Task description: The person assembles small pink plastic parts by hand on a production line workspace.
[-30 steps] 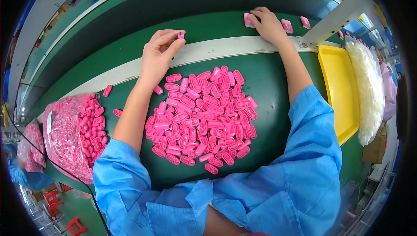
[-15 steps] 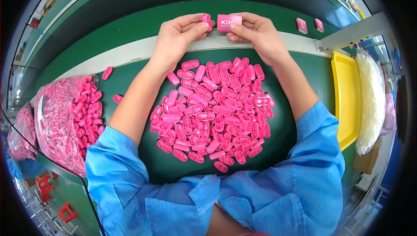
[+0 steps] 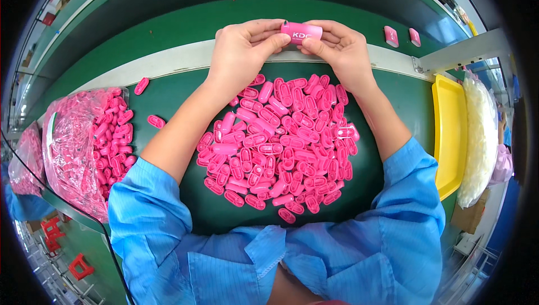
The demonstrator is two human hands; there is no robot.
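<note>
My left hand (image 3: 242,50) pinches a pink oval end cap (image 3: 285,26) between thumb and fingers. From the other side, my right hand (image 3: 343,53) grips a pink-to-white plastic shell (image 3: 304,31) with white lettering, its thumb across the front. Cap and shell meet end to end over the pale ledge beyond the pile; whether the cap is fully seated I cannot tell. Below, between my forearms, lies a heap of loose pink oval caps (image 3: 281,142), some with the hollow side up.
A clear bag (image 3: 70,153) spills more pink caps at the left, and two caps (image 3: 156,121) lie apart beside it. Two pink shells (image 3: 391,36) stand on the far right surface. A yellow tray (image 3: 451,136) and a bag of white pieces (image 3: 478,142) line the right edge.
The cap and shell, held apart before, are now together. My left hand has moved right to bring the cap against the shell's left end; my right hand stays nearly in place.
</note>
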